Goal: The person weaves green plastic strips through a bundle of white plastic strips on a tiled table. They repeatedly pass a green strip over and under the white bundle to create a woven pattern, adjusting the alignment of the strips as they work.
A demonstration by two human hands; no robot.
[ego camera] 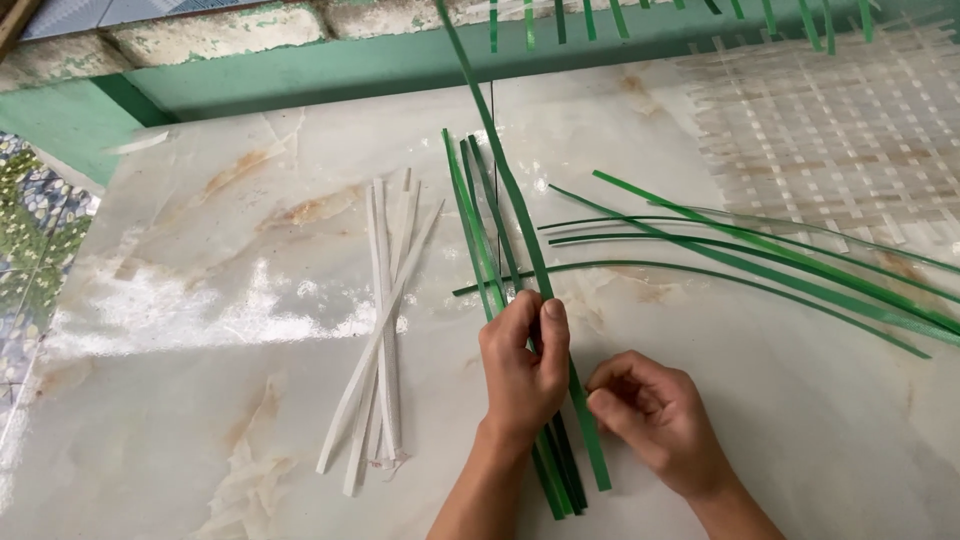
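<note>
Green strips (520, 250) on marble worktop (200, 300).
Left hand (522, 372) fingers pinch one strip; right hand (655, 415) fingers curled together beside it.

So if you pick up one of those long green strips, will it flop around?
Probably bendy, not limp: the green strips curve in long arcs on the floor. They look thin and flat, so likely light. The left hand pins several, so they may slide on that glossy surface.
</note>
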